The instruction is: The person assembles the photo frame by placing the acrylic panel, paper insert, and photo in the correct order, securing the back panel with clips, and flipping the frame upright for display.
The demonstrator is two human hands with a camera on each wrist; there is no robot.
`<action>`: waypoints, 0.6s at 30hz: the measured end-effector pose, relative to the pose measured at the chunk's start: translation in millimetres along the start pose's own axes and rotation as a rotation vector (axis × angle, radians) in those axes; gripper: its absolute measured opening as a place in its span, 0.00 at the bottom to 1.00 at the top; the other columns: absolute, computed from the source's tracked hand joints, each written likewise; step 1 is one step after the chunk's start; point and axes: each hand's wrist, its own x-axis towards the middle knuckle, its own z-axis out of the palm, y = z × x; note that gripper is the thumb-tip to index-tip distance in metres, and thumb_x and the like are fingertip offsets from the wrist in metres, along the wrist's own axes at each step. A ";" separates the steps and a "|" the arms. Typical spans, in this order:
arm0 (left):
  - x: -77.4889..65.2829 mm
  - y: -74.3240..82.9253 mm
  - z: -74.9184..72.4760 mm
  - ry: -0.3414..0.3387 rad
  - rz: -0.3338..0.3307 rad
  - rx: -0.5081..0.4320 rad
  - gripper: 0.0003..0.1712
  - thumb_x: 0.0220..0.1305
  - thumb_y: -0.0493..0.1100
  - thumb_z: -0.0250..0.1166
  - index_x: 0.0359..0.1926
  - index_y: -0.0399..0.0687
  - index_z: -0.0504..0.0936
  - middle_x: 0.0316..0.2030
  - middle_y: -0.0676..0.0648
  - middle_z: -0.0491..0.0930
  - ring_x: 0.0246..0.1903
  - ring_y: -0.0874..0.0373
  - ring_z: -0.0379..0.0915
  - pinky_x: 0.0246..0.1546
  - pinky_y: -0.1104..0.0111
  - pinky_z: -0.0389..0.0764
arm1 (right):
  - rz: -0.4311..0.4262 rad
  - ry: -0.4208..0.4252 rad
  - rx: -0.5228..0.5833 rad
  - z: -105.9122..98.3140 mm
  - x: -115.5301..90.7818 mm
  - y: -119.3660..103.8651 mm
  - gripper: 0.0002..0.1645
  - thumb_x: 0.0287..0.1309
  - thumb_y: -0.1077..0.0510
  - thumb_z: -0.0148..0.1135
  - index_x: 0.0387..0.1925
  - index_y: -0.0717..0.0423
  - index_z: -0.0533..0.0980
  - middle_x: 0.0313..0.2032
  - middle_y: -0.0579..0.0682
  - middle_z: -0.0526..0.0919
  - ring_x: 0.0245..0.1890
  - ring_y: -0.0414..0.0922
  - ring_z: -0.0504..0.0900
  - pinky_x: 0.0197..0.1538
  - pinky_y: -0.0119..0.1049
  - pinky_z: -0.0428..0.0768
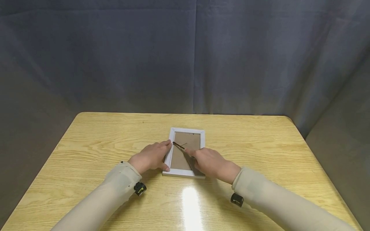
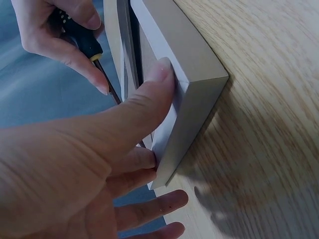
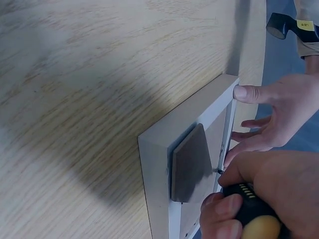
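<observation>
A white picture frame (image 1: 182, 172) lies back side up on the wood-grain surface (image 1: 86, 154), about midway between the surface's left and right edges and nearer its far edge than the bottom of the head view. Its brown backing board (image 1: 193, 139) faces up, with small dark marks by the far bar. A flat brown easel leg (image 3: 192, 167) stands out at an angle from the board, its wide end towards the frame's near right corner.

The right hand (image 1: 211, 163) grasps the black-and-yellow handle of a screwdriver (image 2: 89, 47). The shaft slants across the board, and the tip is at the inner side of the frame's left bar; whether it touches there cannot be told. The left hand (image 1: 151, 155) grasps nothing in a fist: its thumb presses the frame at the near left corner, its index finger reaches the left bar just beside the tip, and other fingers extend loosely past the outer side.

Both forearms wear pale sleeves (image 1: 266, 189), with black wrist devices (image 1: 140, 188) below the cuffs. Dark grey curtains (image 1: 138, 57) hang behind the surface's far edge.
</observation>
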 end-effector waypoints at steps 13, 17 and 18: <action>-0.6 0.8 -0.1 0.000 -0.004 0.002 0.56 0.44 0.57 0.72 0.69 0.36 0.60 0.71 0.38 0.55 0.64 0.40 0.60 0.61 0.54 0.66 | 0.012 -0.002 -0.017 3.7 0.3 1.0 0.34 0.53 0.65 0.56 0.65 0.50 0.69 0.18 0.42 0.71 0.15 0.37 0.63 0.15 0.30 0.65; -0.9 1.1 0.1 0.008 -0.001 0.000 0.56 0.43 0.57 0.72 0.69 0.35 0.60 0.70 0.38 0.55 0.63 0.40 0.61 0.61 0.54 0.66 | 0.007 -0.001 -0.019 4.0 -0.3 1.6 0.34 0.53 0.64 0.57 0.65 0.50 0.69 0.19 0.43 0.73 0.15 0.38 0.64 0.16 0.31 0.66; -1.0 1.2 0.2 0.009 -0.001 0.000 0.56 0.43 0.56 0.72 0.69 0.35 0.60 0.70 0.38 0.56 0.63 0.40 0.61 0.60 0.54 0.67 | 0.005 -0.001 -0.018 3.9 -0.5 1.7 0.34 0.53 0.64 0.57 0.65 0.51 0.69 0.20 0.43 0.73 0.15 0.38 0.65 0.16 0.31 0.66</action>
